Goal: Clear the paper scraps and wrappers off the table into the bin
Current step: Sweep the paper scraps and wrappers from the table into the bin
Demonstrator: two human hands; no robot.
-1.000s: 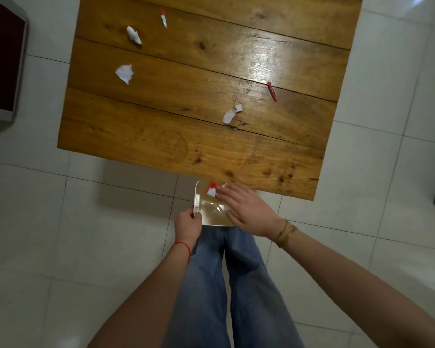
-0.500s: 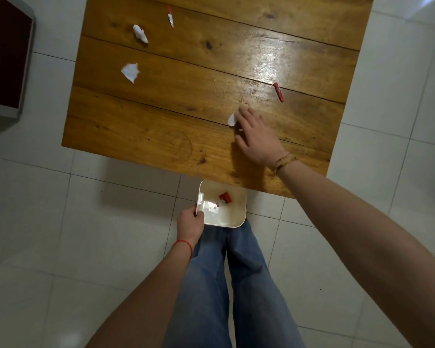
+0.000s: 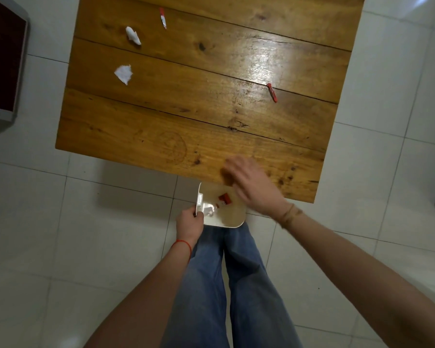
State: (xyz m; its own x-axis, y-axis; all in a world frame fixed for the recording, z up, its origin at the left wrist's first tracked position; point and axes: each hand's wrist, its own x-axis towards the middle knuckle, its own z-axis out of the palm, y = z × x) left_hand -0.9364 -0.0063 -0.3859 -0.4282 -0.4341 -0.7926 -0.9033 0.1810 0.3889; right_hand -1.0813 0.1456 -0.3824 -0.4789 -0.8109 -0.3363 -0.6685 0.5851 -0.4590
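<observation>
The right hand's fingers (image 3: 232, 167) are blurred with motion above the table's (image 3: 161, 136) near edge, curled loosely; whether they hold a scrap cannot be told. Half a second ago this right hand (image 3: 255, 189) was flat on the table at a white scrap near the middle. That scrap is gone from the wood now, and the hand has drawn back over the bin (image 3: 226, 221), so it is likely being carried or swept in.

The left hand (image 3: 189, 223) is closed on the bin's rim, holding it just below the table edge, as before. Inside lie a red wrapper (image 3: 224, 198) and a white bit (image 3: 208, 211).

Four pieces remain on the table: a red wrapper at right (image 3: 272, 92), two white scraps at far left (image 3: 123, 74) (image 3: 133, 35), and a red-and-white wrapper (image 3: 163, 18) near the far edge. The task looks under halfway done.
</observation>
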